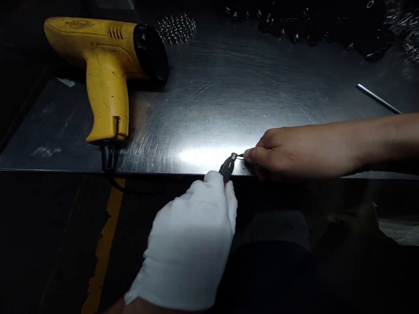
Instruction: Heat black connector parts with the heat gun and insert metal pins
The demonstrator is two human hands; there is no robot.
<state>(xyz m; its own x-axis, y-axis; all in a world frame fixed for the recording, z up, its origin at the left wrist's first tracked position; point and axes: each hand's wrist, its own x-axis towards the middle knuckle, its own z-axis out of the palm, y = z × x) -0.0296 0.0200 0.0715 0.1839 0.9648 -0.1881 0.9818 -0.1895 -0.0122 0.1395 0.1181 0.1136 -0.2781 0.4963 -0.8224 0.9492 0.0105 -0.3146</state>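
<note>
My left hand (195, 235), in a white glove, is closed around a pair of pliers (227, 168) at the front edge of the metal table. Their dark jaws grip a small shiny metal piece (233, 156). From the right, my bare right hand (282, 151) reaches in with thumb and fingers pinched together. A thin, dark, pointed thing (240, 155) sticks out of that pinch and meets the metal piece, or comes very close to it. Most of this thin thing is hidden by my fingers, so its kind does not show.
A yellow heat gun (109, 69) lies at the left, its cord hanging over the front edge of the metal table (212, 101). Behind it stands a cluster of small metal pieces (176, 28). Dark parts (305, 27) lie at the back, and a thin rod (378, 98) at the right.
</note>
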